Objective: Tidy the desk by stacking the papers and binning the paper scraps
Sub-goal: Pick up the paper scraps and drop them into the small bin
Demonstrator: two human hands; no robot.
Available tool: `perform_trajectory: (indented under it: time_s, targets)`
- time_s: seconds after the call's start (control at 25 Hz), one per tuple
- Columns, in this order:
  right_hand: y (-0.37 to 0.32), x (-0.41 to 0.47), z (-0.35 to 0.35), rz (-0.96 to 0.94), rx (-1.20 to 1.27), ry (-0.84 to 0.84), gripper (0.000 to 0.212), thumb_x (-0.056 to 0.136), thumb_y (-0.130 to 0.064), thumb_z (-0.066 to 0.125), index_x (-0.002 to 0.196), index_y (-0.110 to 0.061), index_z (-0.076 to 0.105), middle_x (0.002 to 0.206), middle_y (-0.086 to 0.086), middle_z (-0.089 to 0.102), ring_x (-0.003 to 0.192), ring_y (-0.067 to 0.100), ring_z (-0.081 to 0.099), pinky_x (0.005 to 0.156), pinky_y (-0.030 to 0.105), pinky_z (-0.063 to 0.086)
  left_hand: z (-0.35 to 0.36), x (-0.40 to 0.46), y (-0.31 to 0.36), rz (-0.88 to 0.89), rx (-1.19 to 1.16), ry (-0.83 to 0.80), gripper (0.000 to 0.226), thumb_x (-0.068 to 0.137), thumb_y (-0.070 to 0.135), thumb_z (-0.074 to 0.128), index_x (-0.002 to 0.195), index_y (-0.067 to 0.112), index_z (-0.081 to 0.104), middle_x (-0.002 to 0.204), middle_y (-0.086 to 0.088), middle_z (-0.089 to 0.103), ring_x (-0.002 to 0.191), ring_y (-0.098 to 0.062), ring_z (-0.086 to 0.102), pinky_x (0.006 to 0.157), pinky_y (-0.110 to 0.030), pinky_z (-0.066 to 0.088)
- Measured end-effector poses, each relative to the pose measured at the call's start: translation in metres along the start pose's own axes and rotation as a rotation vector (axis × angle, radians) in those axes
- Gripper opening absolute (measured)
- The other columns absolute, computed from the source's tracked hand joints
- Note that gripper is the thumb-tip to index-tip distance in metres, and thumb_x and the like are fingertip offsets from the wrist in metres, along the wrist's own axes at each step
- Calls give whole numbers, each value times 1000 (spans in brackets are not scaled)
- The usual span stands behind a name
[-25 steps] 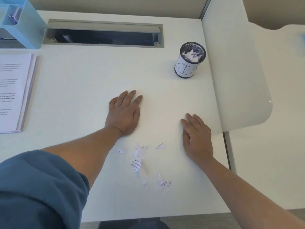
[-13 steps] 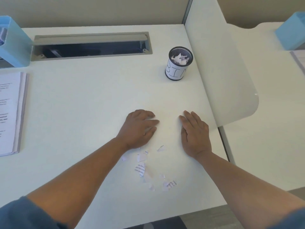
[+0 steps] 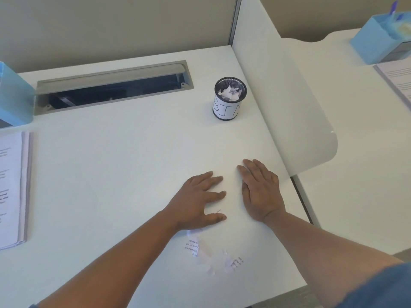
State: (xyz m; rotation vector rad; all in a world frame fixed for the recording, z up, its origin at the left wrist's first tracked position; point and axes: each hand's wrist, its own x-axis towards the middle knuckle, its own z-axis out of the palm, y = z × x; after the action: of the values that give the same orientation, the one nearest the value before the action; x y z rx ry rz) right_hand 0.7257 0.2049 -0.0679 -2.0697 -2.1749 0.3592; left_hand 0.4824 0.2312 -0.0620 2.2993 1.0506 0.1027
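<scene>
Head view: scraps (image 3: 213, 255) just below left hand (image 3: 198, 202).

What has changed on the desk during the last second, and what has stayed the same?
The left hand slid rightward across the desk toward the right hand, and its heel now covers the upper paper scraps. Neither hand gripped anything. The right hand stayed flat, the bin still holds scraps, and the paper stack did not move. The camera itself turned.
</scene>
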Motion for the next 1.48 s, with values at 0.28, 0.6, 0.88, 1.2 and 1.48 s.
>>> perform_trajectory:
  time_s: [0.28, 0.6, 0.88, 1.2, 1.48]
  targets:
    - [0, 1, -2, -2, 8, -7, 58, 96, -30, 26, 147, -19, 52, 160, 1, 43, 150, 29, 35, 110, 48, 33, -2, -8, 3, -8, -175, 28, 21, 89, 41, 79, 108, 33, 82, 158, 10, 48, 155, -14, 28, 124, -37, 23]
    - [0, 0, -3, -2, 4, -16, 57, 96, -30, 27, 146, -20, 53, 160, 0, 44, 150, 29, 36, 110, 46, 31, -4, -13, 20, -130, -199, 14, 10, 94, 26, 73, 85, 23, 74, 131, 16, 58, 124, -9, 43, 110, -33, 35]
    - [0, 0, -3, -4, -6, -16, 56, 96, -29, 28, 146, -20, 53, 159, 0, 45, 149, 30, 36, 108, 44, 30, -62, 22, 13, -354, -574, 270, 15, 97, 25, 72, 85, 21, 65, 96, 13, 66, 92, 0, 63, 82, -14, 46]
    - [-1, 1, -7, -9, 6, -16, 56, 96, -28, 30, 145, -18, 54, 158, 2, 46, 148, 31, 39, 107, 46, 34, -107, 63, 16, -253, -242, -116, 15, 87, 32, 81, 74, 29, 74, 87, 16, 66, 81, 1, 62, 69, -19, 46]
    - [-1, 1, -9, -10, 18, -35, 57, 97, -29, 28, 146, -17, 54, 159, 3, 45, 149, 31, 38, 108, 48, 35, -51, 23, 28, -334, -38, -316, 23, 90, 33, 76, 73, 23, 64, 87, 7, 68, 85, -17, 67, 71, -31, 53]
